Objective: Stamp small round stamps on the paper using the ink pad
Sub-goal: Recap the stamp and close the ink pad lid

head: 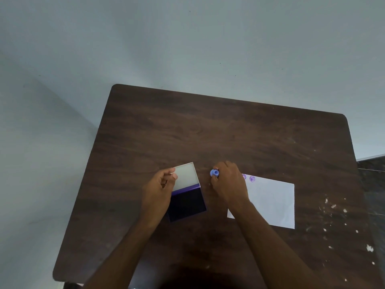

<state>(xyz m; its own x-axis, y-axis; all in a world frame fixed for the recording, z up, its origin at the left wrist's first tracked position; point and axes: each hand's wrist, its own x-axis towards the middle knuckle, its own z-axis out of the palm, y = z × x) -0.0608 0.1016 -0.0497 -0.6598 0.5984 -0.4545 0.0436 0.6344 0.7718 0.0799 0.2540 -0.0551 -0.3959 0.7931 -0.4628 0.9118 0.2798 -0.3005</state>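
Stamp (214, 173): small, round, light blue-violet plastic piece; sits between the ink pad and the paper, above the dark surface, its round end turned left.
Right hand (228, 184): grip curled round the stamp, knuckles up, the wrist lying over the paper's left edge.
Ink pad (188, 203): open square case near the middle of the surface; dark, almost black inked bed on the near half, a violet hinge strip, a pale lid (186, 176) folded back on the far side.
Left hand (161, 185): grip pinches the lid's far left corner with thumb and fingers.
Paper (275, 203): white sheet lying flat, right of the ink pad; two round violet prints (252, 178) in its far left corner.
Surface (208, 126): dark brown wood grain, white flecks on the right side.
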